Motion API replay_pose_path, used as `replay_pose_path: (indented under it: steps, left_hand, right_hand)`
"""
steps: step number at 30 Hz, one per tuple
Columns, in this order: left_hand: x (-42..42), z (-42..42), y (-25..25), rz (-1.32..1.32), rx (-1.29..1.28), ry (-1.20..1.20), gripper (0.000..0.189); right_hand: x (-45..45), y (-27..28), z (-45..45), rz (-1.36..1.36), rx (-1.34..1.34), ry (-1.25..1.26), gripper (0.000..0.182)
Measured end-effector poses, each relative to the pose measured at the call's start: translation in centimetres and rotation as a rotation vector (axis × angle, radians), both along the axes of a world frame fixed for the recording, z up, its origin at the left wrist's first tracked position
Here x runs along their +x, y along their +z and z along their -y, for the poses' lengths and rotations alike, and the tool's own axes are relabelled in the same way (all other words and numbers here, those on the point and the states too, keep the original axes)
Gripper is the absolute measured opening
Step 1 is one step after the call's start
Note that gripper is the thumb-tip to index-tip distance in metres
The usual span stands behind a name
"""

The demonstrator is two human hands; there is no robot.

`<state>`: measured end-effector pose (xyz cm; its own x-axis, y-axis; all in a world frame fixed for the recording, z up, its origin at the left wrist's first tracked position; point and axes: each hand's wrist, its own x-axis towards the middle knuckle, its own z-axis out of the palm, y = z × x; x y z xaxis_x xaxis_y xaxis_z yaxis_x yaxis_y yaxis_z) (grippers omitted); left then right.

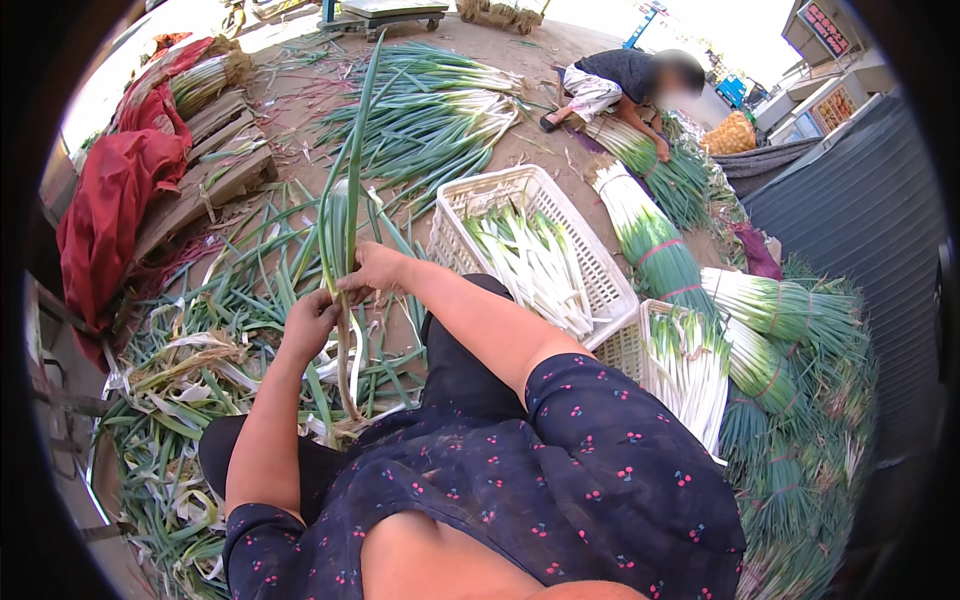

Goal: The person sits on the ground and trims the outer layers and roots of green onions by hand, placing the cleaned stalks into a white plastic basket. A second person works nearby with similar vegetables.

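A long green onion (343, 360) stands nearly upright before me, leaves up and dirty root end down by my lap. My left hand (309, 324) pinches its stalk around the middle. Just above, my right hand (375, 271) grips the same onion where the leaves begin. Trimmed leaves and peeled skins (180, 420) lie in a thick litter below and left of my hands. Beyond my right forearm, a white plastic crate (564, 225) holds stripped onions (536, 270) with white stalks and cut green tops.
Another crate (621, 352) of white-stalked onions stands at right, beside banded onion bundles (660, 247). Loose untrimmed onions (442, 112) lie ahead on the ground. A co-worker (615, 82) bends over a bundle at upper right. Red cloth (124, 202) and a wooden pallet (217, 176) are left.
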<state>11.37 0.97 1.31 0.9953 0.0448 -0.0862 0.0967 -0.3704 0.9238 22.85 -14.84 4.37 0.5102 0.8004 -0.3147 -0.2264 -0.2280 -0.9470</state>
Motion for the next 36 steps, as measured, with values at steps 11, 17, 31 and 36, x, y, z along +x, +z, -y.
replay_pose_path:
  steps: [11,17,31,36]
  left_hand:
    - [0.4,0.3,0.4,-0.028,-0.067,-0.012,0.016]
    - [0.2,-0.5,-0.1,0.037,0.008,-0.010,0.019]
    - [0.0,-0.7,0.2,0.154,0.248,0.106,0.018]
    - [-0.3,-0.9,-0.3,0.137,0.332,0.112,0.023]
  right_hand:
    - [0.2,0.2,0.4,0.024,0.011,-0.074,0.015]
    - [0.6,-0.8,0.0,0.014,0.018,-0.028,0.020]
    - [-0.4,0.7,-0.9,0.107,-0.023,-0.102,0.025]
    - [-0.3,-0.3,-1.8,0.056,-0.097,-0.054,0.027]
